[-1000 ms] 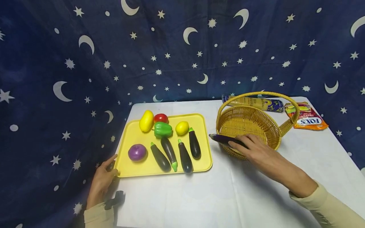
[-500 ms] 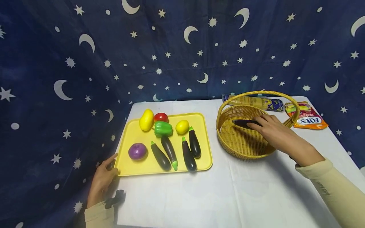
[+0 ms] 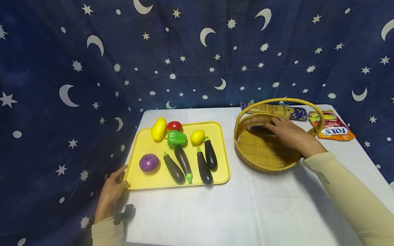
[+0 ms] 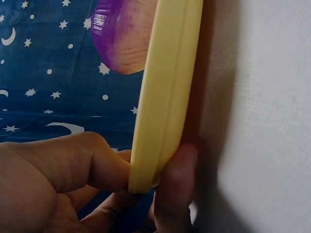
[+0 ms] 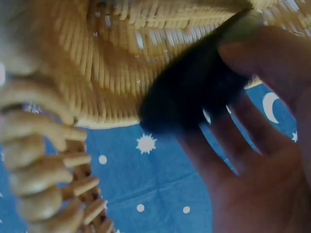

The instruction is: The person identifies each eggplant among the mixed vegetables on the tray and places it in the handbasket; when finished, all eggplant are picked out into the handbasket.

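My right hand (image 3: 284, 133) reaches under the basket's handle and holds a dark eggplant (image 3: 259, 130) low against the far inner wall of the wicker basket (image 3: 255, 165). In the right wrist view the same eggplant (image 5: 189, 82) is blurred, with thumb and fingers on either side of it. My left hand (image 3: 111, 189) is at the near-left corner of the yellow tray (image 3: 172, 186). The left wrist view has the tray's rim (image 4: 163, 107) pinched between thumb and finger. On the tray lie several more eggplants (image 3: 204, 167) and a purple onion-like vegetable (image 3: 149, 163).
The tray also bears a green bell pepper (image 3: 176, 139), a red tomato (image 3: 174, 126), a lemon (image 3: 197, 137) and a yellow mango-like fruit (image 3: 159, 129). Behind the basket lie a long noodle-like packet (image 3: 277, 111) and an orange Fox's bag (image 3: 333, 130). The basket's handle (image 3: 277, 100) arches overhead.
My right hand has carried the eggplant from above the basket's near-left rim to the far inside and lowered it. One tray eggplant shifted slightly right early on. The left hand stayed put.
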Action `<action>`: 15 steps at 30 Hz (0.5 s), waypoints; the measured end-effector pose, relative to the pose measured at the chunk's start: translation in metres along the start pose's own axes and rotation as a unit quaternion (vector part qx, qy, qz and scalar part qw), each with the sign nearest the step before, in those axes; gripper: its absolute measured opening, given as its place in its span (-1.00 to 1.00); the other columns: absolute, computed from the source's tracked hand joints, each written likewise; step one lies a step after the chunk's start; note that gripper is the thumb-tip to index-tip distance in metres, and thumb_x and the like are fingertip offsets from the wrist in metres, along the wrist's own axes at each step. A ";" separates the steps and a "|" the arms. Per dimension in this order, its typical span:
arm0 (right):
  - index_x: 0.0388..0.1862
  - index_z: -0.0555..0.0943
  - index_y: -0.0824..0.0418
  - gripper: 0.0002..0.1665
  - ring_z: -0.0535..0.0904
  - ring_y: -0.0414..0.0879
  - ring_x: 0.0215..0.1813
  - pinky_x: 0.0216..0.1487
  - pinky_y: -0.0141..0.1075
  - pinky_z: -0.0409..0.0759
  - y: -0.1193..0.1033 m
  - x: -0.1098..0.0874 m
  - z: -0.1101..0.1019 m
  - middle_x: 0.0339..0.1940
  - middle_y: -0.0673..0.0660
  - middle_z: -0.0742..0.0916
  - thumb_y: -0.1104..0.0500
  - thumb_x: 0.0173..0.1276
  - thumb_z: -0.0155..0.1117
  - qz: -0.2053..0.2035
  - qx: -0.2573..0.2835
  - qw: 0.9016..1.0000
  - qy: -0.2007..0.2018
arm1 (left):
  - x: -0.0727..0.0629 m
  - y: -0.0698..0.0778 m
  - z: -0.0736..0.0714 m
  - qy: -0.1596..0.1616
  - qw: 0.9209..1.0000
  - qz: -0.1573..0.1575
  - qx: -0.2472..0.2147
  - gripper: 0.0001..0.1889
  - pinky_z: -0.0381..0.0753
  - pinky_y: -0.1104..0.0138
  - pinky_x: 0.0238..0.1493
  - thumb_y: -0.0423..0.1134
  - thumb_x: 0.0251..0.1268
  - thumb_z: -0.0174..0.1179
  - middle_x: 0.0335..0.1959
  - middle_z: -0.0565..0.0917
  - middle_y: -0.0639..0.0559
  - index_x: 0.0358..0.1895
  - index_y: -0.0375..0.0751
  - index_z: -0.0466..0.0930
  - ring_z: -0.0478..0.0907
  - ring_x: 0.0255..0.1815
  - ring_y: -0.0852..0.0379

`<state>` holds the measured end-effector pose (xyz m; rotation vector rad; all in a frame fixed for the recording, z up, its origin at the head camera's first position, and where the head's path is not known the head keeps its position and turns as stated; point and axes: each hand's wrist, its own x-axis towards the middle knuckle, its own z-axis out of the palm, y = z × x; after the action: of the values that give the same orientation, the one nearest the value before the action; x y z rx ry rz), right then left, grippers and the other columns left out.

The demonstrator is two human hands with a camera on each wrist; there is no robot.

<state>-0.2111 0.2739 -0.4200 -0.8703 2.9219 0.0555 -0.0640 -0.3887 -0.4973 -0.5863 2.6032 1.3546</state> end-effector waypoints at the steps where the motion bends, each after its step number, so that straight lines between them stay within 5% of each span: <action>1: 0.49 0.47 0.20 -0.30 0.51 0.36 0.25 0.13 0.25 0.56 0.001 0.003 0.001 0.20 0.36 0.57 0.61 0.44 0.10 0.011 0.007 1.000 -0.017 | 0.000 0.000 -0.001 0.001 1.000 0.002 -0.001 -0.13 0.50 0.36 -0.37 -0.53 0.26 0.05 0.56 0.25 -0.41 0.71 -0.08 0.19 0.31 0.29 -0.29; 7: 0.59 0.34 0.22 -0.33 0.40 0.51 0.47 0.31 0.34 0.51 0.002 0.014 0.007 0.42 0.51 0.48 0.50 0.55 0.01 0.052 0.054 0.993 -0.092 | 0.002 -0.003 0.000 0.002 1.000 -0.010 -0.011 -0.12 0.50 0.37 -0.35 -0.53 0.26 0.05 0.60 0.23 -0.41 0.71 -0.06 0.18 0.29 0.35 -0.30; 10: 0.66 0.25 0.33 -0.25 0.28 0.59 0.56 0.48 0.40 0.35 0.000 0.016 0.010 0.53 0.63 0.38 0.50 0.52 0.06 0.056 0.058 0.991 -0.111 | 0.002 -0.003 0.001 -0.002 1.000 -0.010 -0.010 -0.13 0.51 0.37 -0.34 -0.53 0.27 0.05 0.60 0.23 -0.40 0.71 -0.05 0.18 0.28 0.35 -0.30; 15: 0.70 0.14 0.39 -0.16 0.28 0.61 0.56 0.50 0.39 0.34 -0.005 0.022 0.012 0.56 0.69 0.32 0.52 0.48 0.11 0.069 0.058 0.987 -0.132 | 0.000 0.000 0.000 -0.005 1.000 -0.002 -0.011 -0.13 0.50 0.38 -0.34 -0.54 0.28 0.04 0.58 0.23 -0.39 0.71 -0.07 0.17 0.28 0.34 -0.29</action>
<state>-0.2255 0.2584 -0.4339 -0.5929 2.7013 0.0074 -0.0638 -0.3885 -0.4967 -0.5869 2.5806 1.3840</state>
